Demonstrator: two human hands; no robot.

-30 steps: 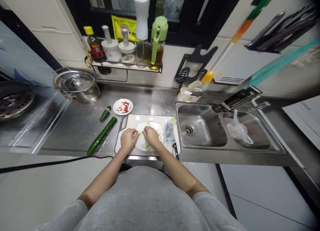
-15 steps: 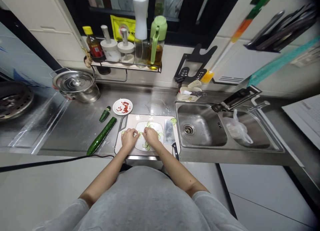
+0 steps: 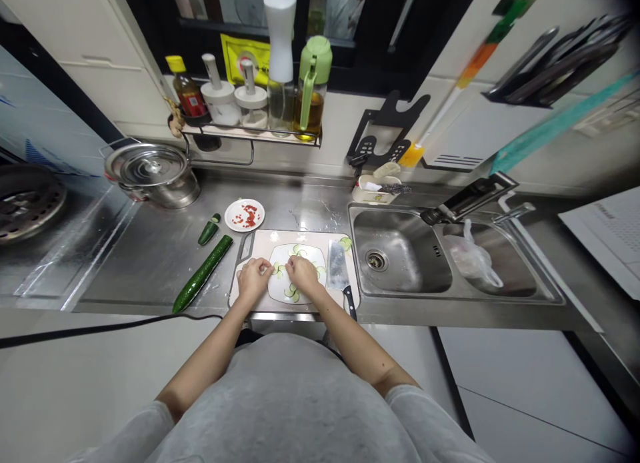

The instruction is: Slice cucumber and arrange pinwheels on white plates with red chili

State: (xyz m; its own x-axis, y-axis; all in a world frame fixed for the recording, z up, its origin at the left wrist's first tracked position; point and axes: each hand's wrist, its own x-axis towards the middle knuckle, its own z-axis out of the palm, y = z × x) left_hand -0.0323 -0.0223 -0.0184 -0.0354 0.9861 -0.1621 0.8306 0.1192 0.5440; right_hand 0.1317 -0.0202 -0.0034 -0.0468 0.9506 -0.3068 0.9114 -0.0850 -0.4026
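Note:
A white squarish plate [image 3: 306, 291] decorated with small fans of thin cucumber slices [image 3: 292, 293] lies on a pale cutting board [image 3: 260, 240]. At the plate's left edge, my left hand [image 3: 253, 280] has its fingers curled in a pinch; whatever they hold is too small to make out. My right hand [image 3: 303, 275] reaches over the plate, fingertips pressed together beside the left-hand fan of slices. What lies between those fingertips is hidden. On the board's right side rests a cleaver [image 3: 339, 266] with a black handle, a few cucumber slices [image 3: 345, 243] above it.
Left of the board lie a long cucumber [image 3: 203, 274] and a short cut piece [image 3: 208, 231]. A small white plate [image 3: 245, 215] holds chopped red bits. A lidded steel pot [image 3: 153, 173] stands farther left, a double sink [image 3: 405, 249] to the right, a bottle rack [image 3: 255, 135] behind.
My left hand has drawn slightly left, away from the fan of slices, and its fingers have curled in. My right hand stays nearly in place over the plate.

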